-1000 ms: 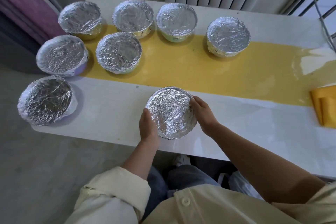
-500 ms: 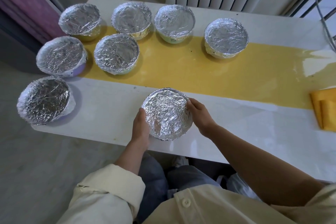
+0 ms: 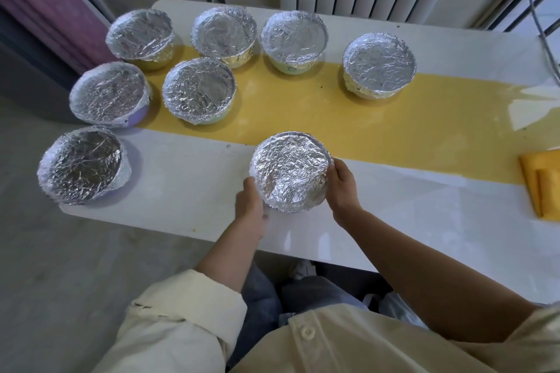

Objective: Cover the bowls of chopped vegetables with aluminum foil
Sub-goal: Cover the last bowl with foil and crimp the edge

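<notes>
The left hand [image 3: 250, 204] and right hand [image 3: 342, 188] are easing the bowl [image 3: 291, 171] toward 12 o'clock, its far rim now overlapping the strip [image 3: 378, 127], and tilting it, its wrapped side showing.

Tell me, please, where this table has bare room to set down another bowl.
The white tabletop is bare between the held foil-covered bowl and the folded yellow cloth, also between it and the near-left bowl. The yellow runner is bare left of the far-right bowl. The far-left bowls are crowded together.
</notes>
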Motion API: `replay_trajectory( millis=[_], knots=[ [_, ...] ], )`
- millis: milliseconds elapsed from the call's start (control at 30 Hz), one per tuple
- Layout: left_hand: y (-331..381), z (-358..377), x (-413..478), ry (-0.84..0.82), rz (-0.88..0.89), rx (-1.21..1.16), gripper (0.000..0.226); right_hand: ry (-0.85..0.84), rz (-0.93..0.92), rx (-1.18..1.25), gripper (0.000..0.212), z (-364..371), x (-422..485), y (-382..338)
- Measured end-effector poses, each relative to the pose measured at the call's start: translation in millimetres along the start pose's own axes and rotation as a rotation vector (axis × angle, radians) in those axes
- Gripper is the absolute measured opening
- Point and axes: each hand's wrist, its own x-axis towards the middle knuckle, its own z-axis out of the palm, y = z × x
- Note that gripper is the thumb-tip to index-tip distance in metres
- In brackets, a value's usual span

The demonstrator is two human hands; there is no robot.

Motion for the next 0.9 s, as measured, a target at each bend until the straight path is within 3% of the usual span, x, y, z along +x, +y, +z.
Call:
replay_trajectory(
  millis=[100, 233, 367, 500, 667, 900],
  knots=[
    [-6, 15, -13, -0.122, -0.135, -0.136, 0.024, 0.06, 0.002, 0.024, 0.03, 8, -4, 0],
    [-9, 17, -8, -0.062, -0.09, -0.154, 0.037, 0.092, 0.001, 0.007, 0.031, 15, -12, 2],
    [-10, 11, 3, -0.042, -0.042, -0.068, 0.039, 0.105, -0.028, -0.047, 0.031, 17, -14, 5],
    [-8, 0, 2, -0.087, -0.025, 0.128, 0.015, 0.079, -0.032, -0.108, 0.03, 11, -14, 5],
    [-23, -5, 1, -0.072, 0.015, 0.32, 0.039, 0.067, -0.05, -0.195, 0.038, 3, -3, 0],
    [-23, 3, 5, -0.032, 0.13, 0.377, 0.041, 0.064, -0.123, -0.306, 0.029, 4, -1, -2]
  ],
)
